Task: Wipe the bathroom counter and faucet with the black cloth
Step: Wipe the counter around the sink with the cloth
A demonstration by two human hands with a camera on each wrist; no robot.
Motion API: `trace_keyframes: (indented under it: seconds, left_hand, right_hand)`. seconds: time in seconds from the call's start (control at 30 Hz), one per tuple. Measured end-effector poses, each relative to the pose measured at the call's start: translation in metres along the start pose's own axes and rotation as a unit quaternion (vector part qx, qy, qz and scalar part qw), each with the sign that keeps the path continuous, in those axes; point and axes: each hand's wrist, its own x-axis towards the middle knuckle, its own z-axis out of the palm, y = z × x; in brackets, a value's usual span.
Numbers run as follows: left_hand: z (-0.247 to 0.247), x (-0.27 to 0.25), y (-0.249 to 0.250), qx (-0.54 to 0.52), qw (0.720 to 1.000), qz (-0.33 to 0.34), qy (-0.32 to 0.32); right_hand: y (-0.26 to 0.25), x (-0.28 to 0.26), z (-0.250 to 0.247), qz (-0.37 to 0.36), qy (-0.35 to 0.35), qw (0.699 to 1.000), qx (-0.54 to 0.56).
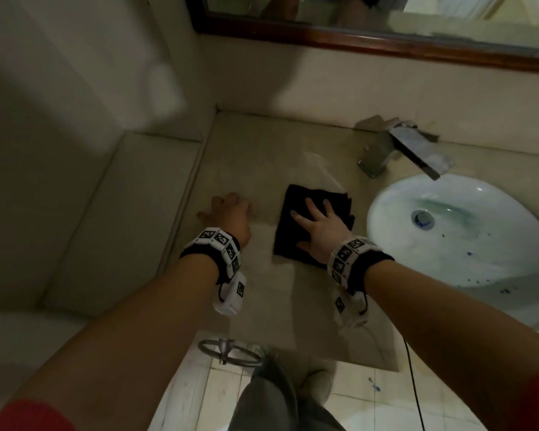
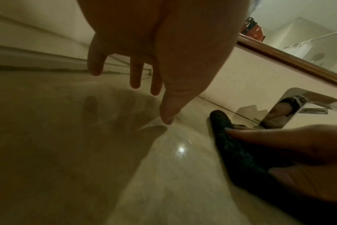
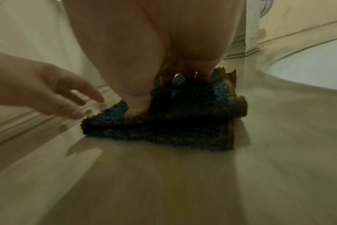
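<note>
Two hands on the beige worktop. Right hand lies flat, fingers spread and straight, pressing on the folded black cloth, which sits mid-worktop, left of the white sink and nearer than the chrome faucet. Left hand is just left of the cloth, not touching it, fingers loosely extended, thumb tip on the worktop per left wrist view, holding nothing. Faucet stands at far right, spout over the sink's far rim. Mirror with wooden frame on the far wall.
</note>
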Motion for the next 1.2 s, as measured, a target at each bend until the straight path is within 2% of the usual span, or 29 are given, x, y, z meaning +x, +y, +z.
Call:
trace_keyframes:
  seconds: [0.27, 0.57, 0.7, 0.87, 1.0, 1.2]
  left_hand:
    - [0.001, 0.009, -0.008, -0.013, 1.000, 0.006, 0.010]
    - [0.000, 0.008, -0.012, -0.012, 1.000, 0.015, -0.001]
    - [-0.004, 0.011, -0.013, -0.014, 1.000, 0.014, 0.001]
    - [-0.009, 0.009, -0.008, -0.032, 0.999, -0.002, -0.001]
    - [-0.012, 0.006, 0.006, -0.059, 0.998, -0.002, 0.016]
    - [-0.002, -0.004, 0.028, -0.124, 0.992, 0.027, -0.014]
  right_hand:
    - [-0.005, 0.065, -0.053, 0.051, -0.030, 0.998, 0.030]
    - [-0.027, 0.127, -0.092, 0.053, -0.012, 0.999, -0.004]
    - [-0.031, 0.122, -0.093, 0.051, -0.025, 0.998, -0.022]
    - [-0.038, 0.094, -0.077, 0.008, -0.039, 0.998, -0.039]
    - [-0.041, 0.062, -0.056, -0.032, -0.008, 0.998, -0.052]
    - [-0.032, 0.029, -0.038, -0.070, 0.024, 0.996, -0.045]
